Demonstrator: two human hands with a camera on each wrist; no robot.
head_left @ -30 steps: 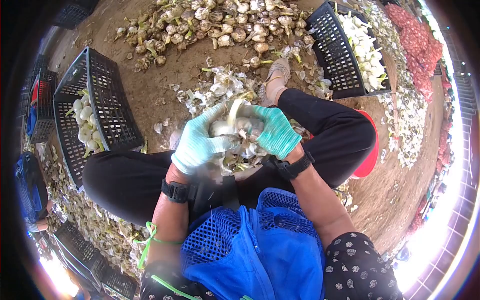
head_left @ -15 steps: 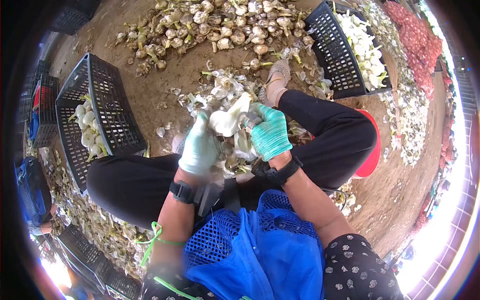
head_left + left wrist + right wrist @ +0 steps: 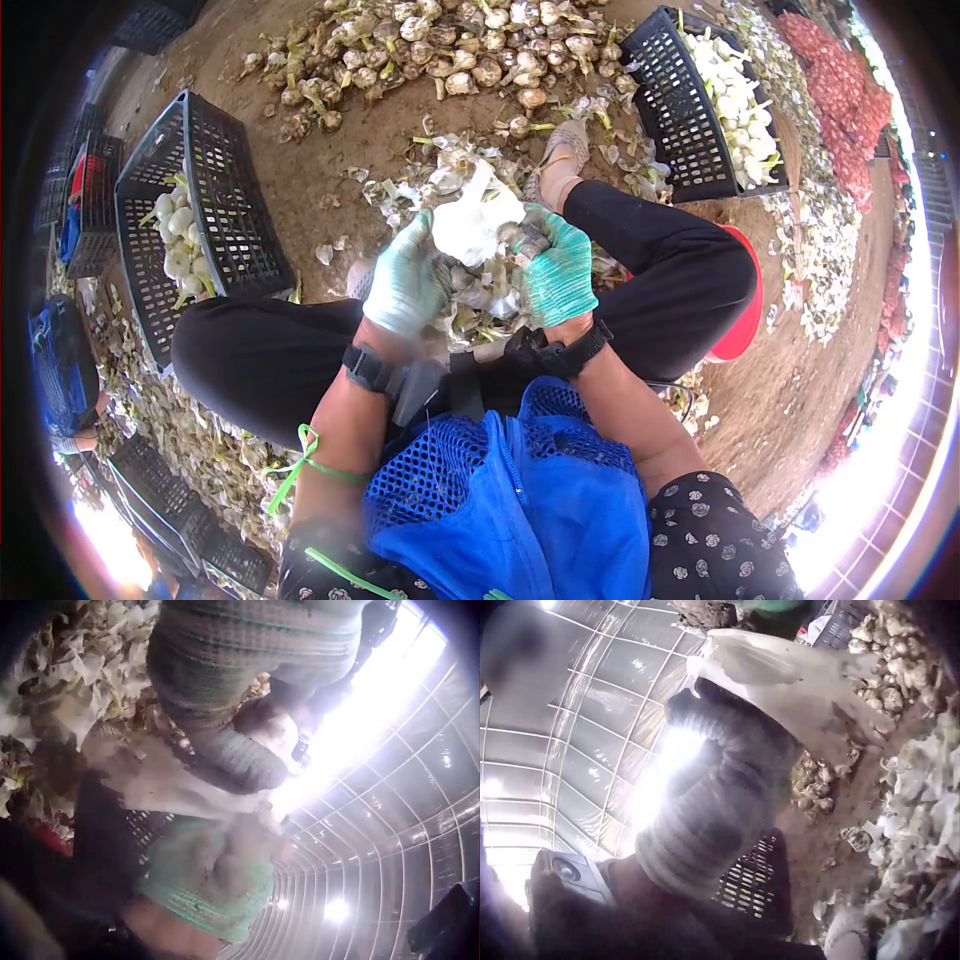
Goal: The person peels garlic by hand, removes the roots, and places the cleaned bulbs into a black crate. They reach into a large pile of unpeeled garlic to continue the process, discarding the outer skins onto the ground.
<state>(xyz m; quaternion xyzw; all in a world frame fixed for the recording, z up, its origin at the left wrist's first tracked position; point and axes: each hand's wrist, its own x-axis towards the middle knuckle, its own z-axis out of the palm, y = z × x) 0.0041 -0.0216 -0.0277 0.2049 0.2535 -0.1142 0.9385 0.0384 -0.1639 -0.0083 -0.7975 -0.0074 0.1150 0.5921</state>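
Observation:
A white garlic bulb [image 3: 472,228] with its stem pointing away is held between two gloved hands in the head view. The left hand [image 3: 407,280] grips its left side, thumb and fingers curled round it. From the right, the right hand [image 3: 562,268] pinches the bulb's edge with darkened fingertips. The left wrist view shows the pale bulb and stem [image 3: 172,787] between the left hand [image 3: 240,682] above and the right hand [image 3: 210,874] below. In the right wrist view, the left hand [image 3: 712,795] lies against the bulb [image 3: 772,671], and part of the right hand [image 3: 776,606] shows at the top.
Unpeeled bulbs [image 3: 460,60] are piled ahead, with loose skins [image 3: 440,170] nearer the hands. Black crates with white bulbs stand left [image 3: 235,200] and right [image 3: 680,110]. A red tub [image 3: 742,300] is beside the person's right knee [image 3: 715,270].
The hands were closer together round a blurred bulb with loose skins; they have drawn apart, and the bulb now shows white between them. Since the middle frame, it has shifted slightly right.

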